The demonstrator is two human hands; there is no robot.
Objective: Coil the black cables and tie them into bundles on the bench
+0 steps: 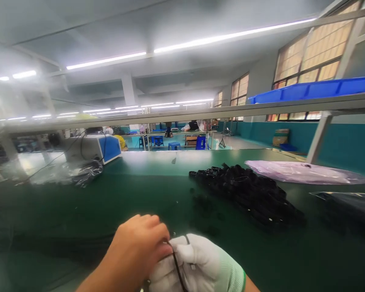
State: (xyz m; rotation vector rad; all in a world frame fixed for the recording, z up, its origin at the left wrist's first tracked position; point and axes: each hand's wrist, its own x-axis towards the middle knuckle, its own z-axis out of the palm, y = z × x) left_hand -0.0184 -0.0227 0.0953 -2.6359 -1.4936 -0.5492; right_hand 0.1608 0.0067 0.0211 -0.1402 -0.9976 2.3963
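Observation:
Close to the bottom edge, both hands meet on a thin black cable (179, 268). My left hand (136, 243), bare, has its fingers curled and pinches the cable near its upper end. Wearing a white knit glove with a green cuff, my right hand (205, 259) is closed around the same cable, thumb pressed over it. A small shiny piece (193, 267) shows by the gloved fingers; I cannot tell if it is the cable's end. Ahead and to the right lies a heap of coiled black cables (246, 190) on the green tabletop (146, 194).
A pinkish plastic bag (307, 172) lies behind the heap, and a dark bag (353, 209) is at far right. On the left are clear plastic bags (79, 172) and a white-and-blue box-shaped machine (100, 148). Overhead, a shelf rail (182, 116) crosses, bearing a blue tray (319, 90).

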